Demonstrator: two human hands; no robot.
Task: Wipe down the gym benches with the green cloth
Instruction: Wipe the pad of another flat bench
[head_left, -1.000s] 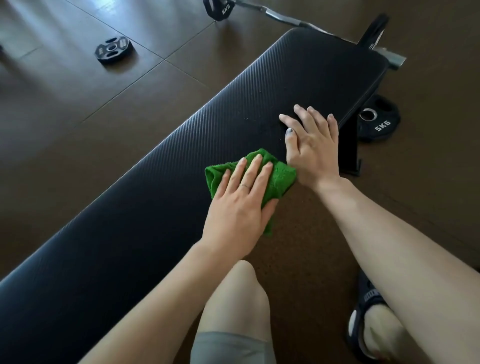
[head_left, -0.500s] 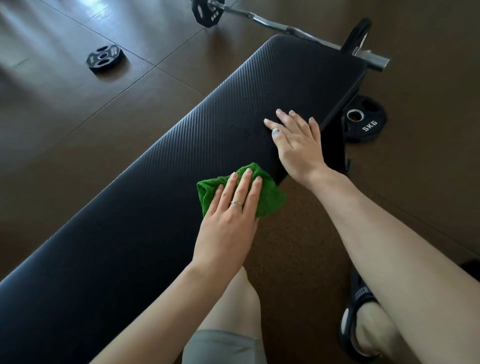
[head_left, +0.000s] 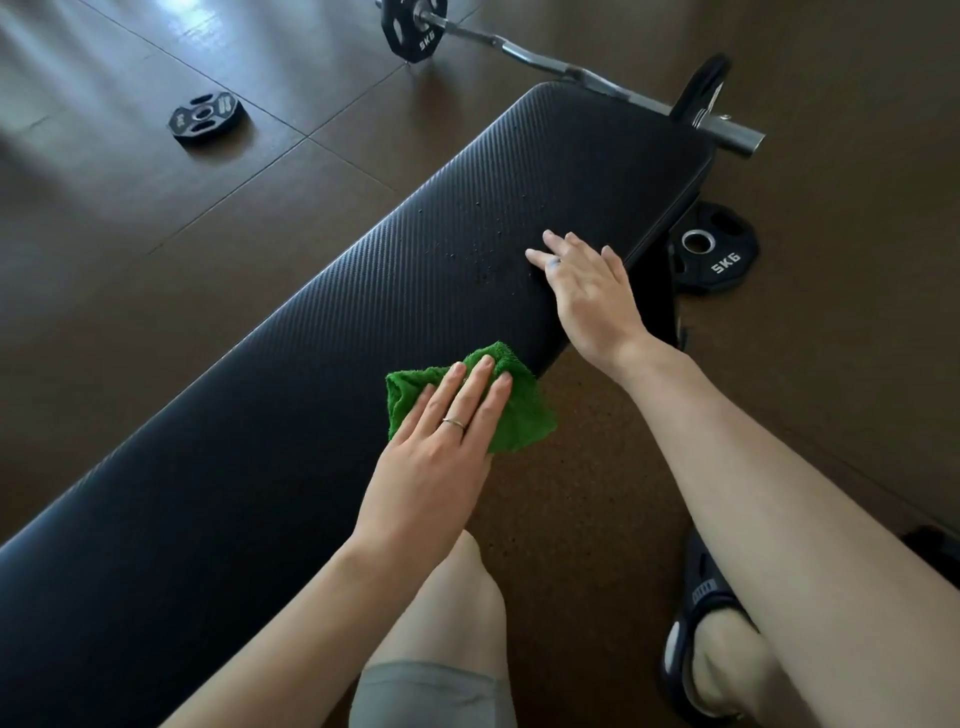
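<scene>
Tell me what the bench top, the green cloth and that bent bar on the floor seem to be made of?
Bench top: probably vinyl or faux leather, matt black with a fine ribbed weave pattern. Green cloth: looks like terry or microfibre, judging by its fuzzy looped pile. Bent bar: likely steel, grey and shiny with bright glints.

Loose weights and a bar on a dark brown floor

A small weight plate lies flat at upper left; a curl bar with a plate on each end crosses the top of the frame; a plate marked 5KG lies flat at right; a dark sandal sits at lower right.
</scene>
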